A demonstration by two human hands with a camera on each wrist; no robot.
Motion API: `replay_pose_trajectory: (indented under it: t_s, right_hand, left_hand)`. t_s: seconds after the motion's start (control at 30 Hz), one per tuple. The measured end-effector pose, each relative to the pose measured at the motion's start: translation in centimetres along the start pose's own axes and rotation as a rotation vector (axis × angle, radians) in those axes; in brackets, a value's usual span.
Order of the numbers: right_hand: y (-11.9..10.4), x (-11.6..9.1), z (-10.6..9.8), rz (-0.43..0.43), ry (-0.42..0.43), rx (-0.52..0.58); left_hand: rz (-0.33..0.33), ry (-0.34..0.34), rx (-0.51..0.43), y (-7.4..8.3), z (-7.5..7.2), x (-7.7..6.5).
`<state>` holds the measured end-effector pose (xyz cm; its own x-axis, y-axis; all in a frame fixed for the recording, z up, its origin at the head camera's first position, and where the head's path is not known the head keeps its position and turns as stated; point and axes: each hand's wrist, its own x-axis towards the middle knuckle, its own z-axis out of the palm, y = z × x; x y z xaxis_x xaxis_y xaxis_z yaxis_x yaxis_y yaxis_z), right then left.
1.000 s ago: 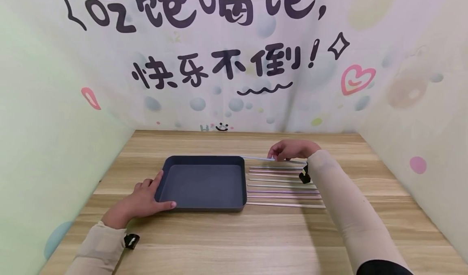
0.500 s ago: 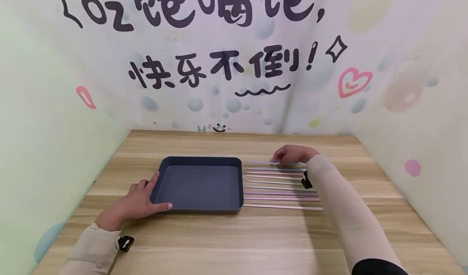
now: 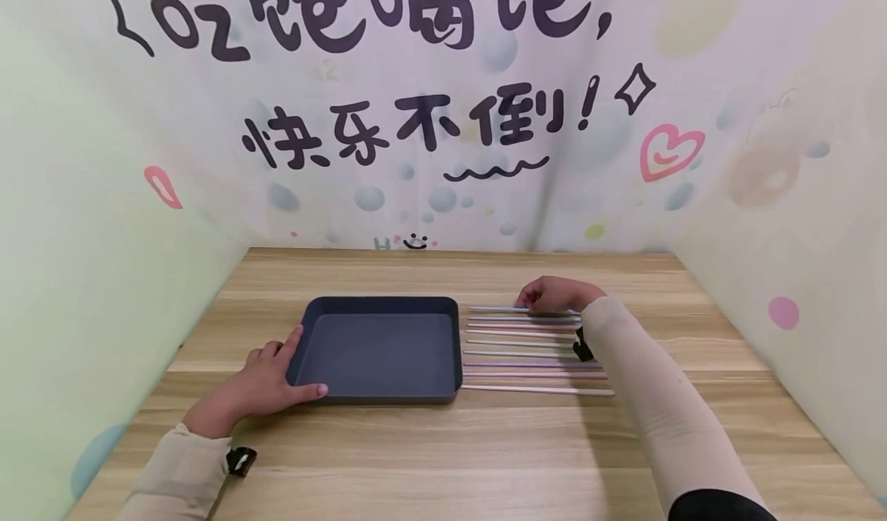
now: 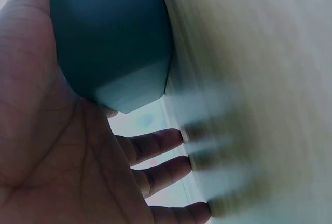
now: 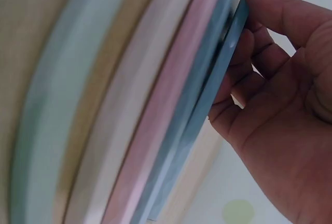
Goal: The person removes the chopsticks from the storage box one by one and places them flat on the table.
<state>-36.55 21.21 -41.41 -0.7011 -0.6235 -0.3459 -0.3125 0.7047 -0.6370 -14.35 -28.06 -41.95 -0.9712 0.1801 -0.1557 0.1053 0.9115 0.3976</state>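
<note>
A dark blue-grey rectangular tray (image 3: 381, 355) lies on the wooden table. My left hand (image 3: 259, 379) rests at its near left corner, thumb along the near rim and index finger against the left side. In the left wrist view the other fingers (image 4: 161, 175) stretch past the tray corner to the tabletop. Right of the tray, several pastel chopsticks (image 3: 537, 390) lie in a near-parallel row. With thumb and fingers my right hand (image 3: 557, 294) pinches the farthest one, a blue chopstick (image 5: 219, 68), beside another blue one. Its right end is hidden behind the hand and sleeve in the head view.
A printed backdrop (image 3: 416, 190) with black lettering rises along the table's far edge. Pale walls stand at left (image 3: 83, 275) and right (image 3: 783, 236). Bare wooden tabletop (image 3: 416, 459) spreads in front of the tray.
My right hand has brought the blue chopstick nearer and slightly right, from behind the tray's far right corner into line with the others. The left hand stays at the tray.
</note>
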Motion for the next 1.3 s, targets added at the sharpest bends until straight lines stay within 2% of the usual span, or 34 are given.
replay_pose_trajectory:
  t_s: [0.27,0.67,1.03,1.3]
  right_hand:
    - [0.08,0.04,0.40,-0.050,0.008,-0.025]
    - [0.23,-0.18,0.59,-0.011,0.024,-0.046]
    - [0.60,-0.63,0.65,-0.051,0.083,-0.084]
    - [0.19,-0.66,0.67,-0.004,0.084,-0.084]
  left_hand:
    - [-0.006,-0.001,0.008,-0.23,0.10,0.13]
    - [-0.003,-0.006,0.006,-0.15,0.16,0.20]
    - [-0.005,0.000,0.006,-0.05,-0.04,0.05]
    - [-0.002,-0.007,0.003,0.03,-0.04,0.04]
